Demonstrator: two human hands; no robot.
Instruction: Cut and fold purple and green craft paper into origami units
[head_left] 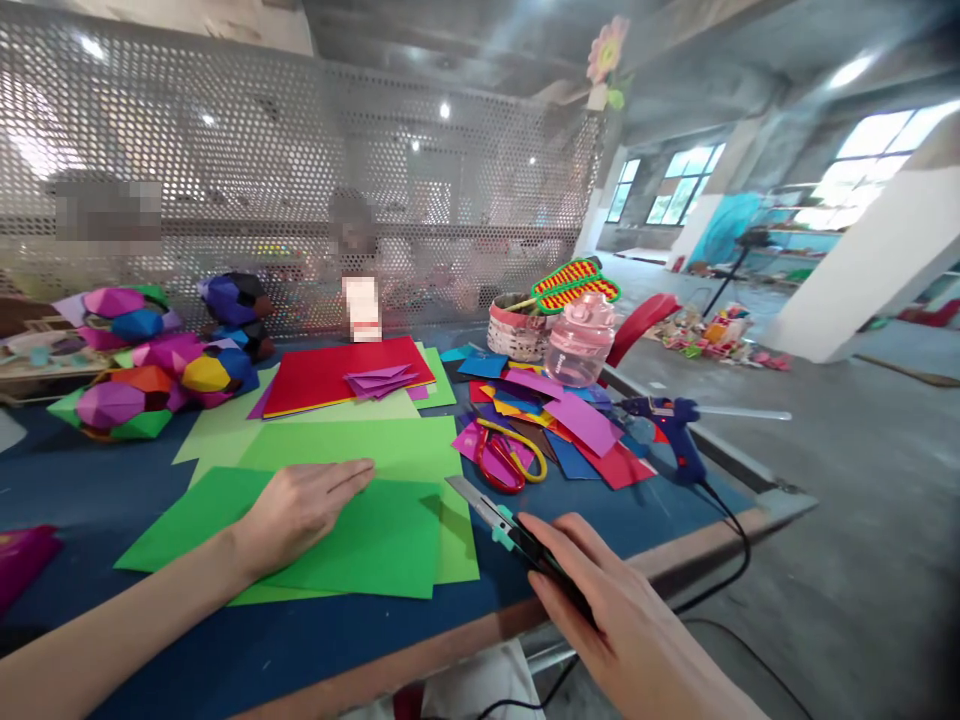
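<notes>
Dark green paper (390,540) lies over light green sheets (420,440) on the blue table. My left hand (300,510) rests on the dark green paper with its fingers stretched forward and lying flat. In my right hand (585,580) is a utility knife (544,555) with a black and teal body. Its blade is out and points up and left, just beyond the right edge of the dark green paper. Red-and-yellow-handled scissors (506,460) lie past the blade.
Red paper (330,375) lies behind the green sheets. Coloured paper scraps (585,415), a pink bottle (581,345), a basket (517,330) and a blue glue gun (682,435) are at the right. Paper balls (120,400) sit at the left, near a perforated screen (450,180).
</notes>
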